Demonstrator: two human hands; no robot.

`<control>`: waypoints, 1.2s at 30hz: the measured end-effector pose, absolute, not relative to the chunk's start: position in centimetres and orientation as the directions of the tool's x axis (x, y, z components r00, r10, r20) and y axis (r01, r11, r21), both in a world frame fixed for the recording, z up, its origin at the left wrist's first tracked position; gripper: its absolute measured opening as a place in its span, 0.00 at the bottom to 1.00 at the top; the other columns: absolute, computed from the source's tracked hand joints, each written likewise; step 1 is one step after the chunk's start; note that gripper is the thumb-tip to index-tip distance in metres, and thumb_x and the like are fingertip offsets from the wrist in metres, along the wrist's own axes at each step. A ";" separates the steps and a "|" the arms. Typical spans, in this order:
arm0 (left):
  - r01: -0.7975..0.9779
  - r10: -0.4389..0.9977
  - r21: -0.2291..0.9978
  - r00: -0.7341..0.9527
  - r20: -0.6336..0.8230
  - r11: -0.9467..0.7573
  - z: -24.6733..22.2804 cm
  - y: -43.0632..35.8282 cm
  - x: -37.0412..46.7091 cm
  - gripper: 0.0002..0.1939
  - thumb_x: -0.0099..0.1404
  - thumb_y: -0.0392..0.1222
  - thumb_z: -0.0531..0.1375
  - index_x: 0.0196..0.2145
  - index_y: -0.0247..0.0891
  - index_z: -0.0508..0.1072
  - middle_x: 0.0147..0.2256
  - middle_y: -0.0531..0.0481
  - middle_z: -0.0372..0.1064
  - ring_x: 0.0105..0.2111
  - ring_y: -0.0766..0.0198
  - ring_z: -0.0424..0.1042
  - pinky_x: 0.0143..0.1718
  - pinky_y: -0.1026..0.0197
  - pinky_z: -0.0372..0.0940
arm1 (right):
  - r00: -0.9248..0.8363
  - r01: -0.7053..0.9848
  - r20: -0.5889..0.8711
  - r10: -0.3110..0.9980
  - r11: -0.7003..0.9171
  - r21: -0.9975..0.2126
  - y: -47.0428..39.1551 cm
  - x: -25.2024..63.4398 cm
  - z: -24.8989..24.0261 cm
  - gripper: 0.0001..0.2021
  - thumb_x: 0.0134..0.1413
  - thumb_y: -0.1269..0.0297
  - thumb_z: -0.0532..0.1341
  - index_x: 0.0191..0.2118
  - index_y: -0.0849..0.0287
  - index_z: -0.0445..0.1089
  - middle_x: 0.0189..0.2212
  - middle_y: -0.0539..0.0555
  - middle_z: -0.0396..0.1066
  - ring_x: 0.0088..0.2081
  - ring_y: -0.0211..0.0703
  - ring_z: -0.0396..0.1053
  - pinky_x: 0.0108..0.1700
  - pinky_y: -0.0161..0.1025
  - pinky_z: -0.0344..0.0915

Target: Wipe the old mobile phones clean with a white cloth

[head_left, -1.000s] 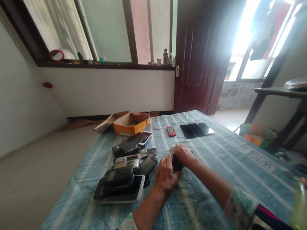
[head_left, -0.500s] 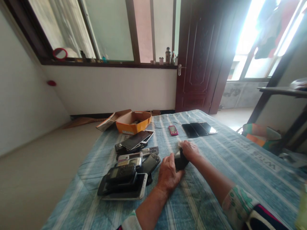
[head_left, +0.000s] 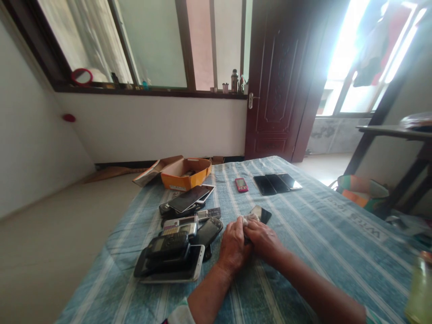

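Both hands are together over the bed's front middle. My left hand (head_left: 233, 245) grips the near end of a dark smartphone (head_left: 265, 216), whose far end sticks out beyond the fingers. My right hand (head_left: 265, 240) is closed on a crumpled whitish wipe (head_left: 250, 218) pressed against that phone; its lower part is hidden by the hands. To the left lies a pile of old phones, with a black handset (head_left: 167, 246) on top of a large white-edged device (head_left: 199, 265). Farther back in the pile rests a dark smartphone (head_left: 189, 198).
An open orange box (head_left: 185, 181) stands at the far left edge of the striped blue cover (head_left: 313, 252). A pink phone (head_left: 241, 185) and a row of dark smartphones (head_left: 276, 184) lie at the back. A bottle with yellowish liquid (head_left: 419, 292) stands at right.
The smartphone has tilted from upright to lying flatter. My right hand, with the wipe, has come down and nearer, beside my left hand. The view has shifted slightly.
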State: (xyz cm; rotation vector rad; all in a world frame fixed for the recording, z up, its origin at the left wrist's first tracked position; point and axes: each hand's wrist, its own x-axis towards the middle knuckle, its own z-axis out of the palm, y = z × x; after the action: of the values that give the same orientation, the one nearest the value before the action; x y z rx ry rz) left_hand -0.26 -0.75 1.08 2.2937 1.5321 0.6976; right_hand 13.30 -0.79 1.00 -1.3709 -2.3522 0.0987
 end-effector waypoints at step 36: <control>0.684 0.786 0.397 0.475 0.396 -0.612 0.9 -0.8 0.8 0.35 0.55 0.33 0.58 0.61 0.29 0.57 0.60 0.33 0.59 0.62 0.45 0.55 0.63 0.39 0.52 | -0.143 0.728 0.322 0.936 0.319 -0.607 0.8 20.9 1.0 0.19 0.53 0.77 0.50 0.39 0.56 0.76 0.40 0.53 0.76 0.42 0.41 0.72 0.44 0.33 0.63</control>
State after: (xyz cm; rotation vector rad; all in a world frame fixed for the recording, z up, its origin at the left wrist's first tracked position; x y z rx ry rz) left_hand 0.80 -0.85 0.88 2.5352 1.2784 0.8261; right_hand 20.90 0.82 1.03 -1.4673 -1.9298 0.4046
